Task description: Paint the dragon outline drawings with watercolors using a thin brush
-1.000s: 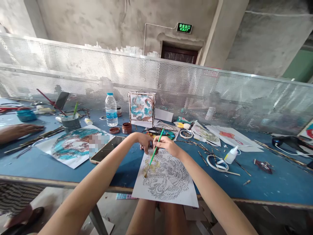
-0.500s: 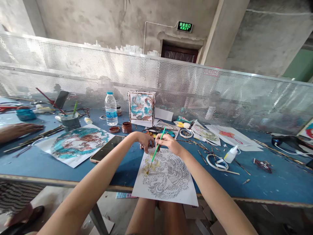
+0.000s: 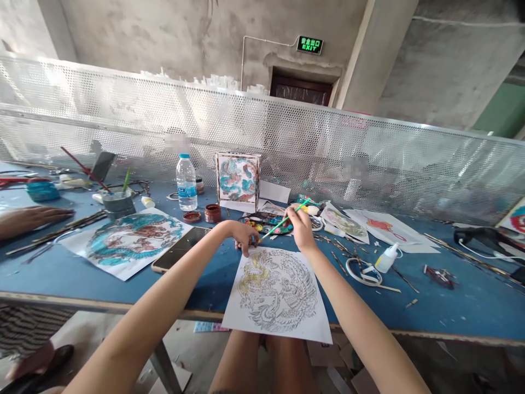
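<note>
My right hand (image 3: 298, 225) is closed round a green-handled paintbrush (image 3: 285, 220), which slants down to the left. Its bristles end beside the fingers of my left hand (image 3: 245, 237). That hand is closed and curled at the top edge of a sheet of paper (image 3: 283, 323), around a small thing that I cannot make out. A line drawing of a dragon and a bird fills the sheet, with yellow paint on its upper left part. The sheet's lower edge hangs over the table edge. Just beyond my hands lies a paint palette (image 3: 268, 223) with several colours.
Left of the sheet are a phone (image 3: 182, 250), a painted dragon sheet (image 3: 135, 241), a water bottle (image 3: 187, 186) and a brown paint jar (image 3: 212, 213). A glue bottle (image 3: 386, 258) and tape roll (image 3: 363, 273) are at right. Another person's hand (image 3: 36, 220) rests at far left.
My right hand has lifted the brush off the yellow area and moved up and right, so the bristles now sit beside my left hand. The left hand has stayed in place.
</note>
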{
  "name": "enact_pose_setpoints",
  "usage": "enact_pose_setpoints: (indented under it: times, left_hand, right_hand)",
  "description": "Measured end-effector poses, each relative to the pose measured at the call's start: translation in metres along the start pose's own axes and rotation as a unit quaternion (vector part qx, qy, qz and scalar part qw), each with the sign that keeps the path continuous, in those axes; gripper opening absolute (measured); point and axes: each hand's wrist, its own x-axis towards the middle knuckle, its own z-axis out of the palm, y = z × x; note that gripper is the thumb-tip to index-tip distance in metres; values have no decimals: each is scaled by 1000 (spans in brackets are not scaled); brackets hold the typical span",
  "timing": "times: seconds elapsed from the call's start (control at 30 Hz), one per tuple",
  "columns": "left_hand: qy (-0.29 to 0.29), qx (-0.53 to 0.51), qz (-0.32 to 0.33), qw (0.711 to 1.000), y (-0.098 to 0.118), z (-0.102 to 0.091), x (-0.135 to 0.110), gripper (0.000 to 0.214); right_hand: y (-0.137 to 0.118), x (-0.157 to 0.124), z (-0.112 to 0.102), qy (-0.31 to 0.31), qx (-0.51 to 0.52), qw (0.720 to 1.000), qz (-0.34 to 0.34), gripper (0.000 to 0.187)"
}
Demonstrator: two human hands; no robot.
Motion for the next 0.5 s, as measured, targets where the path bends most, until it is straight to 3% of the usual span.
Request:
enact_pose_setpoints:
  times: [0.07,0.13,0.27,0.5]
  left_hand:
    - [-4,-1,-2,1000,2,0,-1,66]
    - [-7,-5,-5,1000,3,0,-2,67]
    - [-6,-4,-2,1000,2,1,-1,67]
    - [-7,7,6,1000,-3,0,2,68]
  right_hand:
    - [3,3,-6,73,-85,993,-38,26]
    - [6,5,-11,87,-182,978,-62,26]
    - [14,6,-14,40,-293,951,-87,26]
    - [25,3,-5,-53,-292,950,-102,27]
